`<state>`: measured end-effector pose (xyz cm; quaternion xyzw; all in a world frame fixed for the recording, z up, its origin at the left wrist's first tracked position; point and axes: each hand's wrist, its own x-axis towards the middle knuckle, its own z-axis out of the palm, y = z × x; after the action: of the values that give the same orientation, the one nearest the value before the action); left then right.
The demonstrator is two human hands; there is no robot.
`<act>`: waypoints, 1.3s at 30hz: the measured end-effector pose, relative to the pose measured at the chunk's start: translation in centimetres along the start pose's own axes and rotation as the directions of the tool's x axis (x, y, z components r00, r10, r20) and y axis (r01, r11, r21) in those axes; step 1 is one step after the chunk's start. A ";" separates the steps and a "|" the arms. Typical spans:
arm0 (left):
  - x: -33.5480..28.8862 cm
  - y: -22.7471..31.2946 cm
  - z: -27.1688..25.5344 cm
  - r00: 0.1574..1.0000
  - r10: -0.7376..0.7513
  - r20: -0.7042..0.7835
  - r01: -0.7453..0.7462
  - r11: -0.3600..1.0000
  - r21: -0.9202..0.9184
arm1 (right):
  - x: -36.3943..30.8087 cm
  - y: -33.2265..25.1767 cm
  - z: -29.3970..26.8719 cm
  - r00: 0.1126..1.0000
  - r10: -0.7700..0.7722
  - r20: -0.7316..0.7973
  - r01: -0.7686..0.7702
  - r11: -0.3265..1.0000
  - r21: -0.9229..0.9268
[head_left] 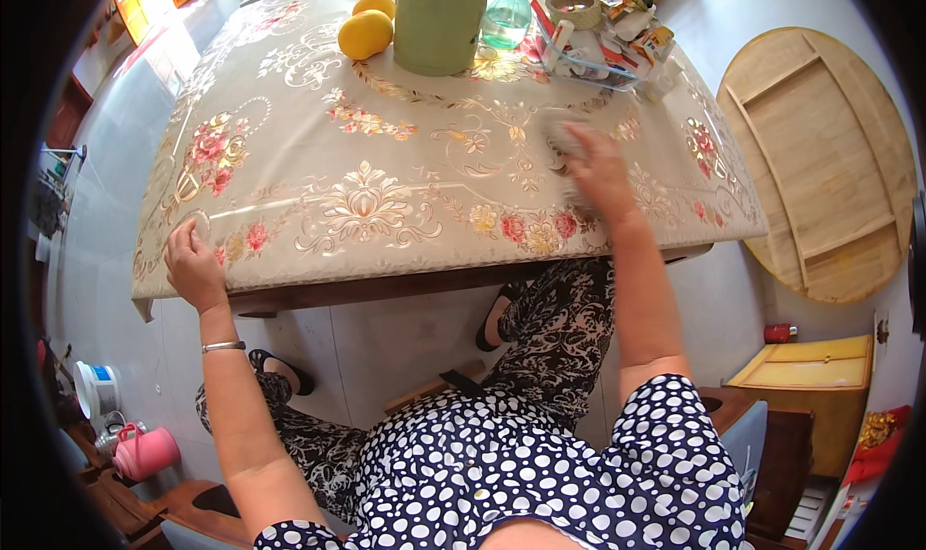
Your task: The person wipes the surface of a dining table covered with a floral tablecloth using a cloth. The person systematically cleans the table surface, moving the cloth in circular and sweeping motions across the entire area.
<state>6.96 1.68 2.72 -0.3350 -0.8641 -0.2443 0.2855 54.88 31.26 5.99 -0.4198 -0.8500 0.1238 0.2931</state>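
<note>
Left hand rests flat; right hand reaches forward, seemingly blurred.

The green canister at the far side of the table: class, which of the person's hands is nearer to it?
Right. The right hand lies mid-table, just short of the green canister; the left hand rests on the near left table edge.
</note>
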 end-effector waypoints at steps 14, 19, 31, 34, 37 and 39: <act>0.1 0.1 0.6 1.000 0.000 -0.003 0.001 0.999 0.048 | -5.4 21.5 -12.6 0.755 0.551 -0.354 -0.655 0.615 -0.439; 0.1 -0.2 0.5 1.000 0.001 -0.013 0.000 0.997 0.078 | -3.7 16.1 -8.3 0.949 0.222 -0.225 -0.294 0.882 -0.369; 0.1 0.7 0.3 0.999 -0.027 -0.017 0.028 0.998 0.054 | 1.5 -5.7 4.4 0.979 -0.203 0.003 0.202 0.971 -0.126; 0.0 0.9 0.1 0.999 -0.030 -0.033 0.032 0.998 0.053 | 2.3 -10.9 7.4 0.958 -0.271 0.091 0.276 0.960 -0.048; 0.0 1.0 0.0 0.999 -0.034 -0.037 0.035 0.999 0.040 | 2.8 -15.6 11.0 0.905 -0.413 0.106 0.418 0.908 -0.030; 0.0 0.9 -0.2 0.999 -0.031 -0.042 0.033 0.999 0.038 | 2.9 -19.6 12.9 0.873 -0.464 0.151 0.470 0.882 -0.011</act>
<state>7.68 2.13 3.02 -0.3103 -0.8678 -0.2391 0.3057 33.18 21.96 5.79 -0.1990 -0.9477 0.0593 0.2424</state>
